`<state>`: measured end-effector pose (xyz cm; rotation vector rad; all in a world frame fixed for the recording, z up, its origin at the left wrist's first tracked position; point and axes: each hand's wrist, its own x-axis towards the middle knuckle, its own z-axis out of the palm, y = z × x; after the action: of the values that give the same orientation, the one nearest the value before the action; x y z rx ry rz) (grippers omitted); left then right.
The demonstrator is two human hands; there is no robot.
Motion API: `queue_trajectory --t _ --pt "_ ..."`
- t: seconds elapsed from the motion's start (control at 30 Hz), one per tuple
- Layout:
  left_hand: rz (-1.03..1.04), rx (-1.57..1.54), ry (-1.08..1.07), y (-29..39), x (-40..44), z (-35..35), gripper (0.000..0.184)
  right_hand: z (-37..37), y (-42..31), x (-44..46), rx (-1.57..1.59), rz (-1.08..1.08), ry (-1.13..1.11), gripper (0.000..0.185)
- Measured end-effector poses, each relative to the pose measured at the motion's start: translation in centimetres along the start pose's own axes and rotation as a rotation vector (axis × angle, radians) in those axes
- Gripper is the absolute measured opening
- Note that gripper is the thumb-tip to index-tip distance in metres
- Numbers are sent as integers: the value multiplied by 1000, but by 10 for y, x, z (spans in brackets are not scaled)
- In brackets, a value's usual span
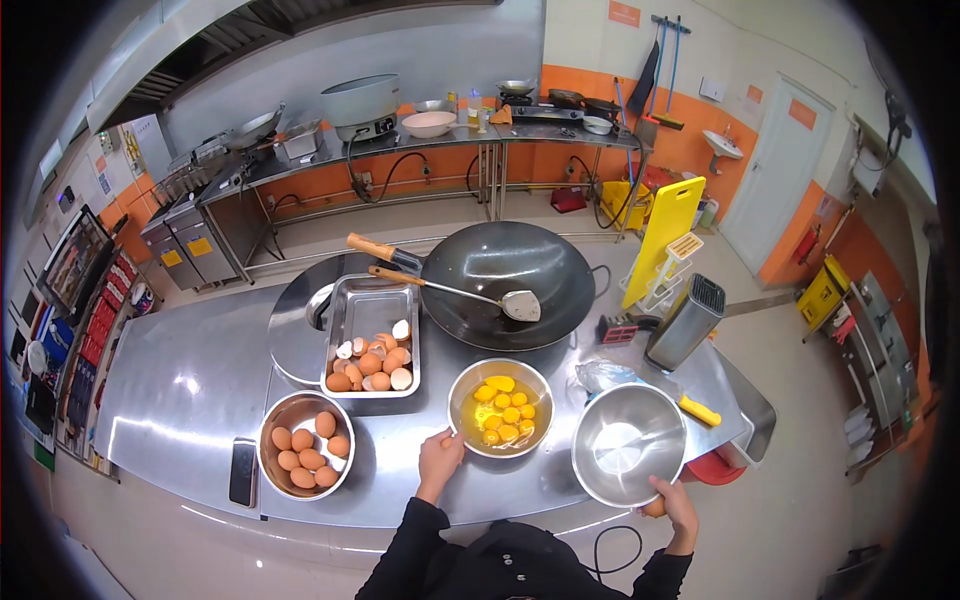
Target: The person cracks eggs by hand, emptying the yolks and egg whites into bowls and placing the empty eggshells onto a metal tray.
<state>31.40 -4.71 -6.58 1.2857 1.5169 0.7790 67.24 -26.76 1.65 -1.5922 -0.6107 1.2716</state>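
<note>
My left hand point(441, 464) is closed at the near left rim of a steel bowl point(456, 388) of cracked eggs point(508, 411), whose several yolks look mostly whole. Against the near right rim of a second steel bowl point(600, 410), with nothing visible inside, my right hand point(679, 511) is curled around a brown egg point(654, 507). Whole brown eggs point(311, 460) lie in a steel pot point(268, 425) on the left. Behind it, a steel tray point(343, 305) has broken eggshells point(372, 364) heaped at its near end.
A large wok point(470, 260) with a spatula point(521, 305) across it stands behind the bowls. To the right are a yellow-handled knife point(699, 410), a steel knife holder point(686, 322) and a yellow cutting board point(664, 240). A phone point(243, 472) lies by the table's left front edge.
</note>
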Motion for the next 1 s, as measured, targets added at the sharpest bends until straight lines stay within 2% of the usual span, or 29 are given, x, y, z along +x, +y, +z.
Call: queue_trajectory --t 0.17,0.33,0.43,0.5,0.6,0.7,0.73,0.77,0.83,0.93,1.0 --pt "22 -38 -37 1 4 -3 35 16 -21 -19 -59 45 -40 29" --pt "62 -64 -87 0 19 -9 40 53 -40 -17 -154 122 -265 36" --pt "44 -70 -9 3 20 -23 42 86 -40 -8 -273 216 -364 40" --pt "48 -184 35 4 15 -45 41 117 -43 0 -422 271 -434 39" --pt "105 -316 61 15 -7 -101 43 159 -3 30 -523 212 -535 38" --pt "128 -502 9 -14 -16 -156 43 209 23 47 -239 346 -715 38" --pt "57 -627 14 -10 -21 -172 34 224 32 50 -226 318 -686 38" --pt "86 -665 12 -17 -22 -185 27 240 41 52 -210 292 -658 38" --pt "57 -833 11 -27 -26 -204 25 266 57 57 -209 252 -607 38" --pt "-4 -761 -85 -31 -35 -231 25 295 73 58 -217 219 -531 38" --pt "-79 -695 -71 -23 -41 -233 27 310 79 58 -175 202 -489 40"
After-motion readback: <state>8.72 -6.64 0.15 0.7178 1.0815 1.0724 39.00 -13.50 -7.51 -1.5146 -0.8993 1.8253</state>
